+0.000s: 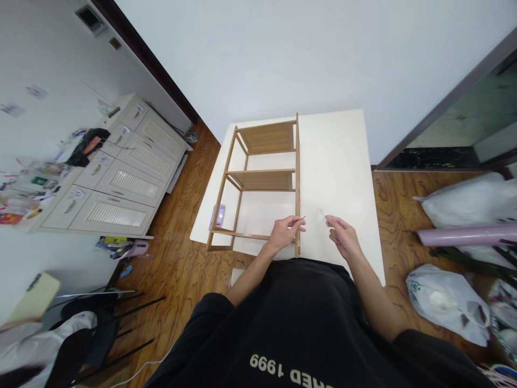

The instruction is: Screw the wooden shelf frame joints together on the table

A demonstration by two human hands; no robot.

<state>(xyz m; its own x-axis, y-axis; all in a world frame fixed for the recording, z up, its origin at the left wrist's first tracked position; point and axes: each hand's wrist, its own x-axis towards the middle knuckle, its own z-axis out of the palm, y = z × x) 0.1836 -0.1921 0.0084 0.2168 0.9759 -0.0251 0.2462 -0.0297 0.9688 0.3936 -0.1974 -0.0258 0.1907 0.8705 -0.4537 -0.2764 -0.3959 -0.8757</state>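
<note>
My left hand (286, 231) is closed in a pinch by the near end of a wooden shelf frame (298, 183). From its fingertips juts a small, thin, brass-coloured screw-like piece (304, 217), too small to make out fully. My right hand (342, 235) is also closed, over the table to the right of the frame, pinching a small clear plastic bag (322, 215); the bag's contents cannot be made out. The frame lies on the white table (339, 156), with two slatted panels (269, 137) fitted between its side rails.
A phone (220, 215) lies on the table's left part, behind a rail. White drawer cabinets (125, 172) stand at the left, a black chair (97, 334) at lower left. White plastic bags (444, 307) and a pink roll (460, 235) are on the floor at right.
</note>
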